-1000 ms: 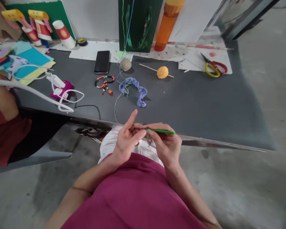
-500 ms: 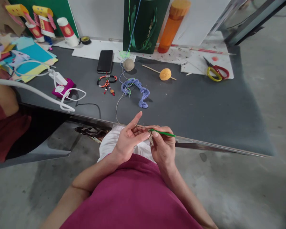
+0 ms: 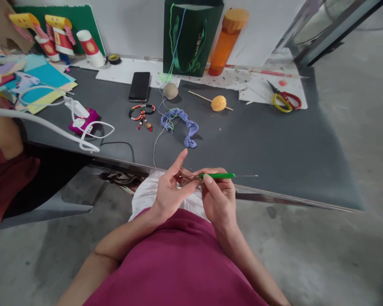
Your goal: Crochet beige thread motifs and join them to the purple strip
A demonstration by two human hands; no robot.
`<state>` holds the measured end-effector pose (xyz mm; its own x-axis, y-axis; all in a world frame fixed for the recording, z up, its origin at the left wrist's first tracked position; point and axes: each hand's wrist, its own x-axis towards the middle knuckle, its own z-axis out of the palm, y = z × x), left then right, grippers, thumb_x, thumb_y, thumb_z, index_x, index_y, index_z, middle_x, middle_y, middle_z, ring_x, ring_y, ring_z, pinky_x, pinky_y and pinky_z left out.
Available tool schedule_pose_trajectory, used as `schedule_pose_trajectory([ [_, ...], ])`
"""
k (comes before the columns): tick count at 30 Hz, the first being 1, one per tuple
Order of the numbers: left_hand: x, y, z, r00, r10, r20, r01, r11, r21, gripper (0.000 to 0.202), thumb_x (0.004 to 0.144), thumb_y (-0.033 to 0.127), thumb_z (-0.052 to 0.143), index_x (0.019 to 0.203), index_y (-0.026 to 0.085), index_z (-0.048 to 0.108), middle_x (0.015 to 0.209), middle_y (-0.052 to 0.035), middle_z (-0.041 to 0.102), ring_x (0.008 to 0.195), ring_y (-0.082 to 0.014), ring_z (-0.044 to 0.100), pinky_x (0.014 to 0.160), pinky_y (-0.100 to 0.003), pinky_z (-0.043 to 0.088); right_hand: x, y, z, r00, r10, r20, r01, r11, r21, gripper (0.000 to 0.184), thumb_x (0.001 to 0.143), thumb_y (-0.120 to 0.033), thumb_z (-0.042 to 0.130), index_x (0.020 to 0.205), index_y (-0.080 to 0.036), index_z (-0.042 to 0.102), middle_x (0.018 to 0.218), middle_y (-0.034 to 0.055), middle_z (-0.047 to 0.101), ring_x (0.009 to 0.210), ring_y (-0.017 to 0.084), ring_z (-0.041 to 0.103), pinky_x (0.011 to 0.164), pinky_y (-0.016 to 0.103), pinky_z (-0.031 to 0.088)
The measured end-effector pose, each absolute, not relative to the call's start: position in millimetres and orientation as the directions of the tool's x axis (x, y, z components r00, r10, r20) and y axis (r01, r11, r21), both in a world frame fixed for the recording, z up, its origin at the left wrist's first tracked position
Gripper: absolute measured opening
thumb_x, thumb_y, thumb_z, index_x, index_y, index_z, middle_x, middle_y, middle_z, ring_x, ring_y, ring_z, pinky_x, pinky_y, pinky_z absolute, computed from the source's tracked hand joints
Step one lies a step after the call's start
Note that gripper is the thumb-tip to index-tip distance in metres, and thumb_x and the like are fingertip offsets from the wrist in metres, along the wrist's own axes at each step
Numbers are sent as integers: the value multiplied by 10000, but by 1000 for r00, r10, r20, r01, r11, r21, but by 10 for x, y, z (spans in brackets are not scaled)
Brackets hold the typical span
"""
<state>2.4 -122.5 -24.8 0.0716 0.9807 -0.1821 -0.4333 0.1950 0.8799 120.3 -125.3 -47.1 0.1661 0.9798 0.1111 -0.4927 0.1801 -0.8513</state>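
My right hand (image 3: 219, 193) is closed on a green-handled crochet hook (image 3: 218, 175), whose thin metal end sticks out to the right. Between finger and thumb, my left hand (image 3: 172, 189) pinches a small beige crochet piece (image 3: 193, 180), its index finger raised. The hook's other end meets the piece, partly hidden by my fingers. A beige strand runs up from my left hand over the table edge toward the beige yarn ball (image 3: 170, 91). Just beyond my hands lies a curled blue-purple crocheted strip (image 3: 191, 128).
On the grey table (image 3: 274, 157) lie a phone (image 3: 139, 86), a beaded bracelet (image 3: 142, 112), a yellow yarn ball on a stick (image 3: 218, 103) and scissors (image 3: 283, 101). Behind stand a green paper bag (image 3: 188, 46) and an orange bottle (image 3: 226, 44). A white cable (image 3: 44, 123) crosses left, near another person's arm (image 3: 6, 127).
The hook has turned in my right hand, so its green handle shows more fully and its metal end now points out to the right. My hands stay in nearly the same place.
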Motion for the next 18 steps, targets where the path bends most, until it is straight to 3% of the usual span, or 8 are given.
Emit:
schedule_pose_trajectory([
  [9, -31, -1186, -216, 178, 951, -253, -490, 309, 815, 863, 688, 173, 919, 1498, 258, 632, 846, 31, 700, 795, -111, 624, 770, -262, 506, 1261, -1160, -474, 159, 979, 128, -512, 193, -837, 67, 880, -344, 850, 923, -333, 799, 833, -46, 831, 651, 115, 745, 625, 234, 636],
  [14, -66, -1163, -230, 191, 953, -236, -515, 301, 802, 708, 741, 242, 908, 1417, 245, 699, 816, 28, 693, 714, -99, 607, 654, -243, 480, 1274, -1136, -421, 189, 979, 83, -538, 173, -825, 132, 799, -347, 917, 864, -326, 805, 834, -42, 839, 712, 132, 769, 672, 248, 647],
  [18, -89, -1153, -219, 175, 961, -212, -519, 273, 810, 645, 765, 230, 893, 1386, 268, 722, 842, 18, 712, 748, -108, 617, 687, -248, 509, 1292, -1126, -368, 199, 975, 98, -547, 193, -814, 145, 778, -340, 937, 853, -325, 814, 820, -49, 840, 737, 119, 780, 694, 216, 642],
])
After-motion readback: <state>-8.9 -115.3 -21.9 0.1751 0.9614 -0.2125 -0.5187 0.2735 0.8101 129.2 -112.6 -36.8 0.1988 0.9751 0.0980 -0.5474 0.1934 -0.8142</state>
